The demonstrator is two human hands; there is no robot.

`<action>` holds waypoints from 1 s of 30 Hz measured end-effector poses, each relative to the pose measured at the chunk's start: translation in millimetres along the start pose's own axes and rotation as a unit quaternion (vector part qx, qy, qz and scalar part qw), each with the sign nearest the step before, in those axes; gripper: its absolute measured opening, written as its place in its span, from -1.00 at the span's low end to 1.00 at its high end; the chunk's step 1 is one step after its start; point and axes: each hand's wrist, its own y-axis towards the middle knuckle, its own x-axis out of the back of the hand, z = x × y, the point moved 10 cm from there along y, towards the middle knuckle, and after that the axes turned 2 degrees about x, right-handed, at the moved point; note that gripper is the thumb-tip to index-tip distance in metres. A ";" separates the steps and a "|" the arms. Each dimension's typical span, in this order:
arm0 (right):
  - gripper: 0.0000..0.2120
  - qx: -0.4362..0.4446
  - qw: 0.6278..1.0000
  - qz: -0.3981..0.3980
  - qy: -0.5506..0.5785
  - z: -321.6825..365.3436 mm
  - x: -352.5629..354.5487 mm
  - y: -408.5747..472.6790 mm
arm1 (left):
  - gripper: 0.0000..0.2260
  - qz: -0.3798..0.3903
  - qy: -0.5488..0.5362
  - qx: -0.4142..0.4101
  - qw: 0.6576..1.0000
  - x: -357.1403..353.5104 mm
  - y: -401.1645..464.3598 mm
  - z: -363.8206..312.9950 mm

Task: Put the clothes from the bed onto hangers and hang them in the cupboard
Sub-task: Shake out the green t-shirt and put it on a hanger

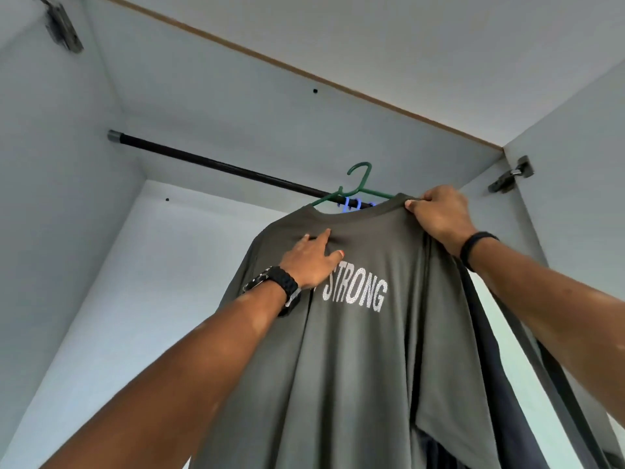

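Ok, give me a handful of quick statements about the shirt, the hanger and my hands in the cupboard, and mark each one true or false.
1. The olive T-shirt sits on a green hanger. True.
2. The hanger's hook is already over the black rail. False: the hook shows above the rail and does not look hooked on yet.
3. The right hand pinches the shirt's shoulder near the collar. True.
4. The left hand grips the rail. False: it rests on the shirt's chest, above the word STRONG, fingers pressing the cloth.
5. A blue hanger shows behind the collar. True.
6. The shirt is the only garment here. False: a dark garment hangs at its right.
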 end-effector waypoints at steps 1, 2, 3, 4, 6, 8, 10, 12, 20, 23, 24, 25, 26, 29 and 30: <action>-0.65 0.006 1.000 -0.002 -0.005 -5.6 -14.4 7.6 | -0.45 -0.013 -0.009 -0.005 1.000 -9.9 16.6 10.1; -0.67 0.009 1.000 -0.004 -0.007 -8.7 -24.8 16.1 | -0.45 -0.023 -0.016 -0.007 1.000 -16.1 30.1 17.4; -0.70 0.015 1.000 -0.004 -0.012 -10.9 -38.3 26.6 | -0.46 -0.032 -0.020 -0.011 0.999 -23.8 47.3 26.0; -0.74 0.021 1.000 -0.005 -0.019 -12.4 -48.1 35.3 | -0.47 -0.036 -0.022 -0.014 0.999 -29.9 61.4 32.3; -0.76 0.041 0.998 -0.015 -0.038 -15.2 -67.8 53.6 | -0.51 -0.041 -0.032 -0.026 0.998 -40.8 89.3 44.9; -0.78 0.057 0.996 -0.041 -0.047 -17.7 -83.0 70.0 | -0.54 -0.049 -0.057 -0.034 0.997 -47.4 115.6 59.5; -0.80 0.060 0.995 -0.062 -0.052 -20.4 -96.6 80.5 | -0.54 -0.055 -0.084 -0.032 0.994 -52.8 135.1 71.8; -0.81 0.071 0.993 -0.072 -0.064 -24.1 -117.0 89.5 | -0.53 -0.053 -0.105 -0.028 0.993 -65.9 151.9 82.0; -0.81 0.088 0.985 -0.089 -0.115 -41.6 -191.2 109.8 | -0.48 -0.008 -0.139 -0.026 0.990 -133.1 196.6 95.9; -0.82 0.081 0.983 -0.114 -0.118 -49.2 -202.3 107.2 | -0.44 -0.001 -0.142 -0.032 0.989 -149.3 200.1 103.0; -0.82 0.080 0.983 -0.122 -0.113 -50.3 -203.0 105.8 | -0.41 0.003 -0.148 -0.031 0.989 -152.3 200.3 105.6; -0.81 0.078 0.983 -0.128 -0.107 -52.4 -203.6 105.4 | -0.38 0.006 -0.157 -0.030 0.987 -155.9 200.1 106.8; -0.81 0.076 0.983 -0.133 -0.102 -53.1 -204.0 106.9 | -0.35 0.009 -0.164 -0.028 0.986 -157.1 200.5 107.3; -0.81 0.070 0.984 -0.117 -0.110 -44.2 -210.8 113.6 | -0.26 0.022 -0.197 -0.027 0.980 -155.1 195.6 101.6; -0.79 0.066 0.984 -0.107 -0.123 -40.0 -213.7 117.0 | -0.24 0.024 -0.221 -0.035 0.974 -152.7 192.0 97.2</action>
